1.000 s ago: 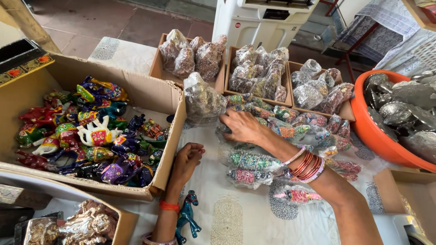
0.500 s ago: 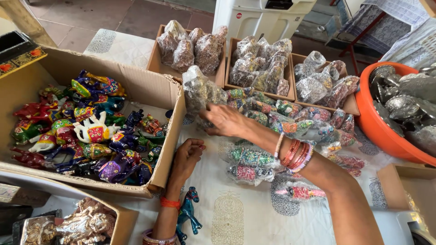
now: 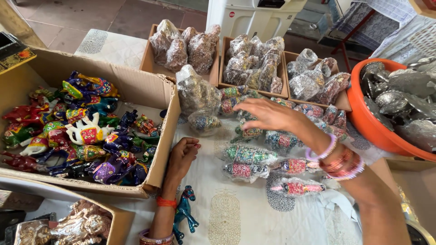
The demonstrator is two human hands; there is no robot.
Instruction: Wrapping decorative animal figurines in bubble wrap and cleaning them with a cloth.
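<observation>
My right hand (image 3: pixel 268 114) hovers spread, holding nothing, over plastic-wrapped painted figurines (image 3: pixel 247 133) lying in rows on the white cloth (image 3: pixel 227 213). My left hand (image 3: pixel 183 153) rests loosely curled, empty, against the cardboard box (image 3: pixel 161 136). The wrapped pieces look light, slippery and probably brittle; I'd grip the thick body, not the legs.

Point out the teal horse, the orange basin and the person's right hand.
Teal horse (image 3: pixel 185 212), head view, on its body.
Orange basin (image 3: pixel 371 131), head view, on its outer wall.
Right hand (image 3: pixel 268 114), head view, on the back of the hand.
</observation>
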